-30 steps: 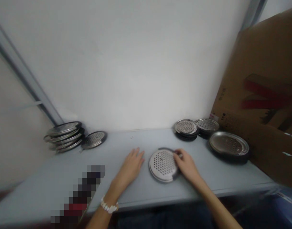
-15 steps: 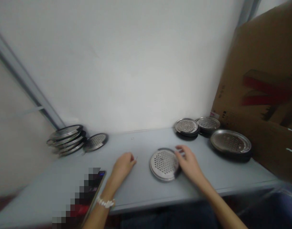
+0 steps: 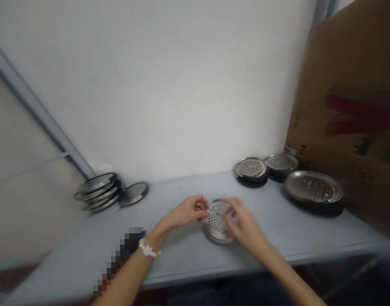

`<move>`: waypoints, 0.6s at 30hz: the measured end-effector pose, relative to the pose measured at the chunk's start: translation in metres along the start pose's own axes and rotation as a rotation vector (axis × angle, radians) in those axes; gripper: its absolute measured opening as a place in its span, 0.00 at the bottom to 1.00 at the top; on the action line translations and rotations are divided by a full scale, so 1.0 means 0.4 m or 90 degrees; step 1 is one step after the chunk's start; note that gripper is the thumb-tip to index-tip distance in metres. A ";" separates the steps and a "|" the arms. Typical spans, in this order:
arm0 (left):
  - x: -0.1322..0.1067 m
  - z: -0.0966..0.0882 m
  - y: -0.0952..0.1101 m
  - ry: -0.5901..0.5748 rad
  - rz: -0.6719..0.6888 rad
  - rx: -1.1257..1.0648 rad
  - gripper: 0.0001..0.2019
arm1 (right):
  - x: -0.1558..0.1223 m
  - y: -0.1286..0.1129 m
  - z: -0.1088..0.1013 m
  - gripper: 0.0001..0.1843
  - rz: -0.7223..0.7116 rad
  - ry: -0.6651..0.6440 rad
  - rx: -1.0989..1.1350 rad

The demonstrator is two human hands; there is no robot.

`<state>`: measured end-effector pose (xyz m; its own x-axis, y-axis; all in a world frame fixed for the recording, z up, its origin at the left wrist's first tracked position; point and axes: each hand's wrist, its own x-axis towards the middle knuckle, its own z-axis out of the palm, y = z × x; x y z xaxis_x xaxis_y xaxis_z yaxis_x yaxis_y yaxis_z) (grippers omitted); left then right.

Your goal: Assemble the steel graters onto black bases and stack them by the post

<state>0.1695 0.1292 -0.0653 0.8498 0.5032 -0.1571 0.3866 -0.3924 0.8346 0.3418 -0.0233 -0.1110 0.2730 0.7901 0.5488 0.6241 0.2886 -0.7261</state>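
Perforated disc (image 3: 214,219) flat on table (image 3: 182,255), holes up, round, no long axis; left hand (image 3: 190,211) pinching its rim, right hand (image 3: 244,228) spread loosely atop.

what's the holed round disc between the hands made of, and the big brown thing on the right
Disc: likely stainless steel, with a dull silver sheen and punched holes; its dark rim may be rubber or plastic. Brown box: cardboard, matte, with red print and creased edges.
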 end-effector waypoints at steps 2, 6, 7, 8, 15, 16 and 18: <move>0.029 0.023 0.036 -0.086 0.045 -0.131 0.16 | -0.007 -0.004 0.012 0.14 -0.058 -0.034 -0.021; 0.115 0.005 0.037 -0.116 0.031 -0.064 0.18 | -0.002 0.019 -0.010 0.15 -0.073 -0.028 -0.091; 0.141 -0.018 0.024 -0.076 0.009 0.017 0.18 | 0.002 0.026 -0.024 0.15 -0.058 -0.013 -0.100; 0.168 -0.048 0.007 0.009 -0.028 0.125 0.18 | 0.007 0.031 -0.040 0.15 -0.039 0.008 -0.099; 0.249 -0.268 -0.173 0.263 -0.150 0.292 0.16 | 0.031 0.020 -0.121 0.18 0.150 0.165 0.020; 0.246 -0.283 -0.198 0.272 -0.159 0.297 0.16 | 0.032 0.018 -0.124 0.18 0.170 0.177 0.037; 0.242 -0.300 -0.236 0.282 -0.174 0.293 0.14 | 0.033 0.018 -0.125 0.20 0.200 0.194 0.072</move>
<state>0.1722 0.3074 -0.0961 0.5113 0.8592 -0.0173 0.7620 -0.4440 0.4714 0.3864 -0.0379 -0.0883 0.6500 0.6584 0.3795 0.3970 0.1317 -0.9083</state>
